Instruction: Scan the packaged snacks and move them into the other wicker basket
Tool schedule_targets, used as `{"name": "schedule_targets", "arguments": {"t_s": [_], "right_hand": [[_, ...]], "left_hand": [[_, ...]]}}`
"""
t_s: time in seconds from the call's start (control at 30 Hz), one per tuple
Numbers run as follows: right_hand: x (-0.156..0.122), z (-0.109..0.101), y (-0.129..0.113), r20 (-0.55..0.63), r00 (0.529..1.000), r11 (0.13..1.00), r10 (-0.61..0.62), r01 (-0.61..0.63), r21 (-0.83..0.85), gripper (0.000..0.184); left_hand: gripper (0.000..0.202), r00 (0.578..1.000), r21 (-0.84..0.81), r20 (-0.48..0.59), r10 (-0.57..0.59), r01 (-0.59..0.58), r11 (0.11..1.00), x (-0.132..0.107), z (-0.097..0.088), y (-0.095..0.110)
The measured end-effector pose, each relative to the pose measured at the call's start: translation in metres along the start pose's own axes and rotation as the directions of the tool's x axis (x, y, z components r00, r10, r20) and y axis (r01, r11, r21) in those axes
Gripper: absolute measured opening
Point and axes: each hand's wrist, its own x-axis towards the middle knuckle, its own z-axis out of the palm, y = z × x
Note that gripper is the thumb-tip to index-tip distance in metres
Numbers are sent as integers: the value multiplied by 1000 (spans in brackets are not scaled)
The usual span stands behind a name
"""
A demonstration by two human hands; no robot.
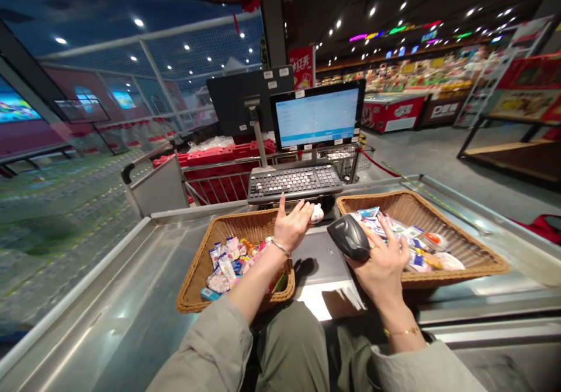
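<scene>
My left hand [293,225] reaches over the left wicker basket's [186,290] right edge, fingers closed on a small white item [317,213]; its kind is not clear. My right hand [385,257] is at the left side of the right wicker basket [482,257]. A black barcode scanner [349,237] sits against its thumb side, head toward the white item, and its handle is hidden by the hand. Small packaged snacks [227,266] fill the left basket's bottom. More packets [432,241] lie in the right basket, partly behind my right fingers.
A keyboard [294,181] and a lit monitor [317,117] stand beyond the hands, with a second screen's dark back [249,103] beside them. White paper [313,301] lies between the baskets on the metal counter [131,275]. A shopping cart [219,184] is behind.
</scene>
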Motion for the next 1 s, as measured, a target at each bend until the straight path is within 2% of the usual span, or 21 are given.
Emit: {"name": "schedule_targets", "arguments": {"t_s": [0.23, 0.4, 0.67, 0.8, 0.9, 1.0], "right_hand": [[-1, -14, 32, -36, 991, 991, 126, -128, -48, 41], [-2, -24, 55, -74, 978, 977, 195, -200, -76, 47], [-6, -42, 78, -140, 932, 936, 335, -346, -67, 47], [-7, -48, 88, -192, 918, 928, 348, -366, -68, 43], [-8, -51, 94, -243, 909, 928, 338, -365, -75, 41], [-10, -55, 97, -246, 906, 922, 344, -376, -93, 38]], "left_hand": [[39, 997, -44, -40, 67, -69, 997, 19, 13, 26], [38, 996, -78, -6, 88, -88, 993, 29, 22, 46], [38, 987, -117, -30, 161, -163, 980, 45, 36, 75], [43, 981, -128, 30, 194, -189, 974, 55, 42, 95], [47, 982, -106, 103, 160, -149, 983, 63, 50, 115], [49, 980, -76, 164, 116, -104, 992, 68, 57, 132]]}}
